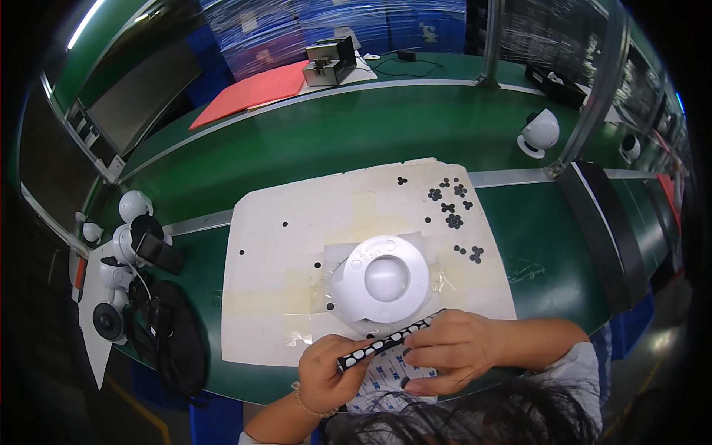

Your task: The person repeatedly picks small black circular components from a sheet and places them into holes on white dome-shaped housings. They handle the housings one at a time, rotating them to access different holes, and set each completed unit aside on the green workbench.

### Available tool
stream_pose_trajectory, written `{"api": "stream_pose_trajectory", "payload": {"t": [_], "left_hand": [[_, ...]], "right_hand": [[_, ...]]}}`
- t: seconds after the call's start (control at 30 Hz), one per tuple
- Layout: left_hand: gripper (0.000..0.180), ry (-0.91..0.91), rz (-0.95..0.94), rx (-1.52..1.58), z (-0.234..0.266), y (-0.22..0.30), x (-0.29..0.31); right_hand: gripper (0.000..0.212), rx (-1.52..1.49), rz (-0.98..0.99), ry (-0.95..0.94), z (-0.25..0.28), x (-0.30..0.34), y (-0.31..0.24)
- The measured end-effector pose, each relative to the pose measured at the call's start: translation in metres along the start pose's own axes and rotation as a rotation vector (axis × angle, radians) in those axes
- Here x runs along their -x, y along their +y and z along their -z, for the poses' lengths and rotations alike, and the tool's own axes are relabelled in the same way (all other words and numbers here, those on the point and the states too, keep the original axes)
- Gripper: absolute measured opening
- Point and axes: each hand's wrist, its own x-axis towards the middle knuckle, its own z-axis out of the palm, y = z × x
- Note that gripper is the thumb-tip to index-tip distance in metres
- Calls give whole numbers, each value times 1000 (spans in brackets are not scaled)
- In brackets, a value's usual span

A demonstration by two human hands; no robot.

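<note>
My left hand (328, 368) is closed around one end of a narrow black strip (380, 347) with rows of white round spots. The fingers of my right hand (454, 348) bend over the strip's other end, and small black round pads show at its fingertips. Just beyond the strip lies a white plastic ring-shaped housing (354, 288) with a domed centre (386, 279), resting on a pale square pad. Under my hands is a white sheet with blue print (386, 380), partly covered by them.
A worn cream board (271, 297) carries scattered black round pads (454, 221), mostly at its far right. White round cameras (136, 205) and a black bag (178, 334) are at the left. Another white camera (540, 132) stands far right. A metal box (326, 67) sits on the back shelf.
</note>
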Motion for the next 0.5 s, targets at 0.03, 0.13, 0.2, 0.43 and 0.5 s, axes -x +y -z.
{"api": "stream_pose_trajectory", "payload": {"t": [0.03,0.13,0.2,0.43,0.5], "left_hand": [[26,16,19,22,0,0,1],[29,80,-14,25,-2,-5,5],[33,133,-152,-60,-8,-10,4],[38,-73,-125,-201,3,-13,3],[37,-86,-137,-201,4,-12,2]], "right_hand": [[37,-48,-11,-3,1,1,-1],[39,-172,-181,95,1,3,4],[45,-261,-401,198,1,2,16],[59,-585,-880,364,6,-32,55],[59,-554,-887,328,6,-30,56]]}}
